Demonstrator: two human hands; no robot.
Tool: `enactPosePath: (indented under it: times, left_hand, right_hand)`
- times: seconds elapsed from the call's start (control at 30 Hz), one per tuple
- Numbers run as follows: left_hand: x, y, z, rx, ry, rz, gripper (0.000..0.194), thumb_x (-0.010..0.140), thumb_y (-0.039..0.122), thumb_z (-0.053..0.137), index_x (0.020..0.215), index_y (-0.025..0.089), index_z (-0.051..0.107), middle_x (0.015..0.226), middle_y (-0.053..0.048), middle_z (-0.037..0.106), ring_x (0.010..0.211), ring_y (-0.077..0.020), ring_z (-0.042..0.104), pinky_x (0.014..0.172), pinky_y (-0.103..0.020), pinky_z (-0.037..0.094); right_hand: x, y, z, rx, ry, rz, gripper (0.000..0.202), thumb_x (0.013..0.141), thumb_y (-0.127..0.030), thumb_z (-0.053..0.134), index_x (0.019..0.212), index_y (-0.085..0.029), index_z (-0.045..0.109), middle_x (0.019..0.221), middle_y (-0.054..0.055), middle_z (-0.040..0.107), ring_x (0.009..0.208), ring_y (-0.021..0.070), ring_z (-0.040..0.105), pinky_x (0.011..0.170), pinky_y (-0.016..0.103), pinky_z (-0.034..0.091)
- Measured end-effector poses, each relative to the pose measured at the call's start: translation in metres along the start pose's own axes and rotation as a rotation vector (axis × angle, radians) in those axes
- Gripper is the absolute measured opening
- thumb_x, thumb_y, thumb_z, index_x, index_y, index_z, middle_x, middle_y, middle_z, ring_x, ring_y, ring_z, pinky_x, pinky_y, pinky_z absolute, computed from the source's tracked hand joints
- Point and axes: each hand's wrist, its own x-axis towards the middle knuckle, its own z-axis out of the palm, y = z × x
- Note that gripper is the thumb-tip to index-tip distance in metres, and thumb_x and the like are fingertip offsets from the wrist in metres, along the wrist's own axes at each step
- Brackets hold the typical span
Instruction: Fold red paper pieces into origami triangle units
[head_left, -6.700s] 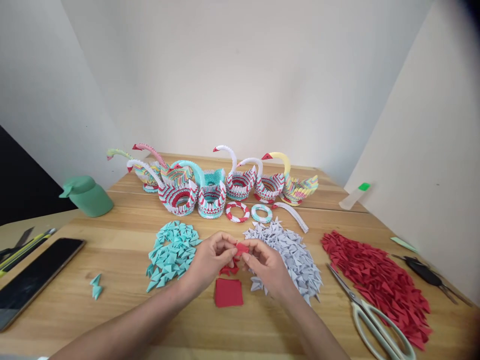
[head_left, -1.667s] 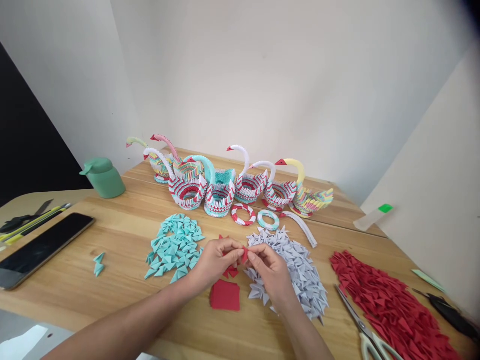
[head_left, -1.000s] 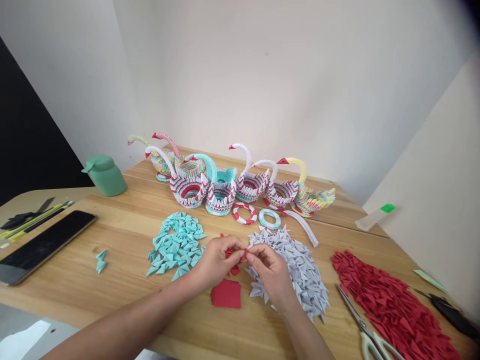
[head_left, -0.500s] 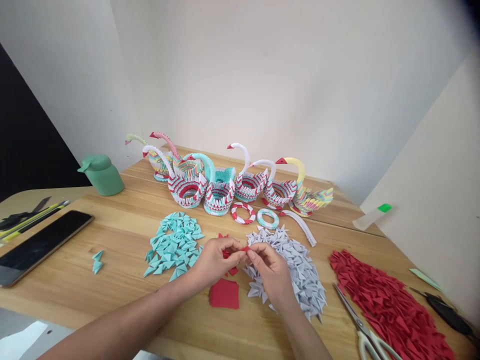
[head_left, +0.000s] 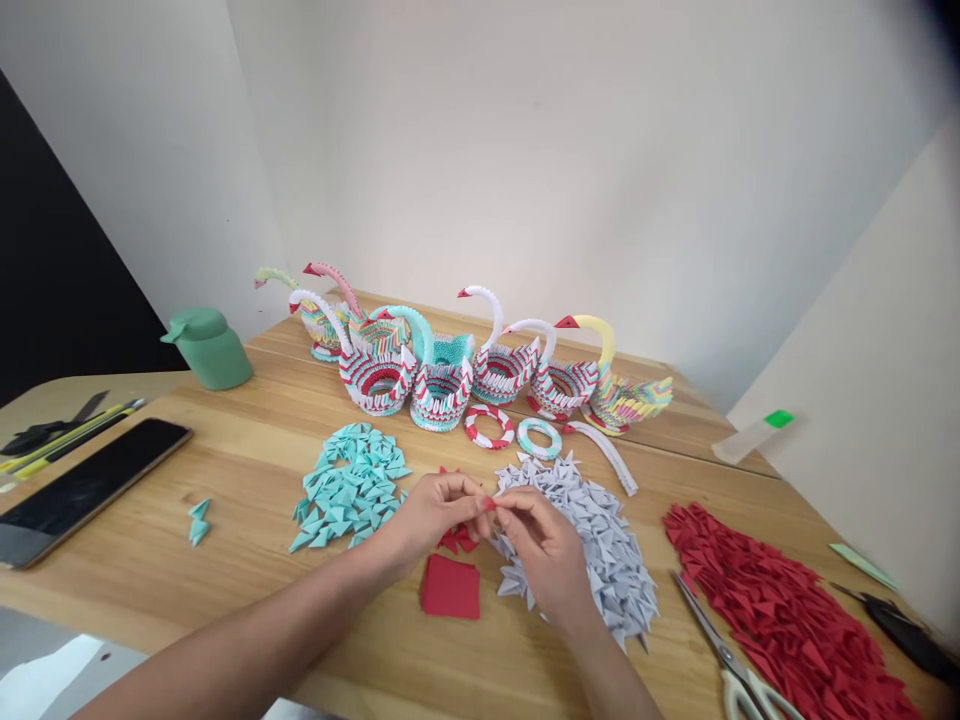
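Observation:
A small red paper piece (head_left: 489, 504) is pinched between the fingertips of my left hand (head_left: 442, 512) and my right hand (head_left: 544, 545). Both hands meet above the middle of the wooden table. Under my left hand, partly hidden, lie a few folded red pieces (head_left: 457, 541). Just in front of them sits a stack of red paper squares (head_left: 451, 587). Beside and behind my right hand spreads a pile of pale grey folded pieces (head_left: 611, 550). Turquoise folded pieces (head_left: 349, 490) are heaped left of my left hand.
Several paper swans (head_left: 442, 395) stand at the back, with two paper rings (head_left: 489, 427) before them. Scissors (head_left: 724, 652) and a red pile (head_left: 787, 600) lie at right. At left are a phone (head_left: 94, 490) and a green container (head_left: 214, 352).
My fingers have shifted slightly around the red piece, which now shows a little more between them. The whole view has moved slightly.

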Motion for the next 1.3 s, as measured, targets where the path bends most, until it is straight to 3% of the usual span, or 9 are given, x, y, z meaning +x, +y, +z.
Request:
enactPosePath:
  times: [0.17,0.3,0.5,0.63,0.73,0.97,1.2,1.3]
  left_hand:
    - [0.001,-0.001,-0.004,-0.095,-0.074,-0.020,0.034,0.079,0.043,0.065,0.075,0.010,0.066,0.068,-0.007,0.069,0.055,-0.0113,0.060,0.059,-0.024,0.047]
    - [0.003,-0.005,-0.005,-0.019,-0.024,0.021,0.032,0.068,0.038,0.076,0.083,0.011,0.067,0.070,-0.005,0.069,0.058,-0.0111,0.060,0.059,-0.023,0.048]
    - [-0.004,0.002,0.003,0.354,0.067,0.182,0.020,0.078,0.030,0.064,0.087,0.013,0.070,0.072,-0.005,0.071,0.060,-0.0138,0.062,0.057,-0.023,0.048]
    - [-0.008,0.006,0.007,0.668,0.104,0.406,0.014,0.080,0.017,0.058,0.084,0.015,0.072,0.077,-0.005,0.073,0.070,-0.0152,0.064,0.066,-0.023,0.046]
    - [-0.010,0.005,0.007,0.734,0.125,0.467,0.015,0.081,0.017,0.058,0.085,0.015,0.073,0.077,-0.005,0.072,0.070,-0.0155,0.064,0.067,-0.023,0.045]
    - [-0.012,0.005,0.008,0.718,0.110,0.469,0.016,0.082,0.017,0.056,0.082,0.016,0.072,0.074,-0.005,0.070,0.070,-0.0161,0.061,0.068,-0.024,0.044]
    - [-0.005,-0.002,0.007,0.303,0.082,0.163,0.025,0.078,0.038,0.064,0.080,0.013,0.068,0.070,-0.004,0.066,0.056,-0.0132,0.056,0.054,-0.023,0.044]
    - [-0.006,-0.001,0.004,0.357,0.079,0.200,0.028,0.080,0.041,0.062,0.076,0.014,0.067,0.066,-0.004,0.064,0.055,-0.0132,0.054,0.054,-0.023,0.043]
  right_hand:
    - [0.002,0.003,-0.004,-0.131,0.032,-0.179,0.019,0.088,-0.011,0.054,0.091,-0.024,0.067,0.088,0.002,0.065,0.082,0.0157,0.061,0.073,0.026,0.047]
    - [0.002,0.002,-0.005,-0.116,0.041,-0.153,0.018,0.087,-0.012,0.055,0.091,-0.024,0.068,0.090,0.003,0.066,0.084,0.0165,0.062,0.072,0.026,0.049]
    - [0.002,-0.002,-0.007,0.011,0.047,0.096,0.011,0.087,-0.026,0.060,0.094,-0.023,0.067,0.088,0.003,0.067,0.079,0.0165,0.064,0.070,0.025,0.050]
    - [0.003,-0.004,-0.007,0.011,0.046,0.064,0.006,0.085,-0.025,0.062,0.084,-0.022,0.068,0.082,0.001,0.065,0.076,0.0150,0.061,0.069,0.023,0.049]
    - [0.003,-0.004,-0.006,-0.006,0.047,0.025,0.006,0.086,-0.022,0.061,0.086,-0.023,0.066,0.084,0.000,0.064,0.078,0.0143,0.060,0.070,0.022,0.048]
    - [0.000,-0.003,-0.005,-0.109,0.042,-0.081,0.008,0.090,-0.020,0.056,0.089,-0.023,0.063,0.084,0.001,0.062,0.076,0.0150,0.059,0.068,0.024,0.046]
    - [-0.001,-0.003,-0.005,-0.165,0.090,-0.130,0.011,0.090,-0.021,0.055,0.096,-0.024,0.063,0.086,0.003,0.062,0.078,0.0171,0.060,0.069,0.027,0.048]
    - [0.001,-0.004,-0.005,-0.169,0.053,-0.129,0.013,0.091,-0.022,0.053,0.096,-0.023,0.064,0.087,0.004,0.063,0.077,0.0175,0.061,0.068,0.027,0.049]
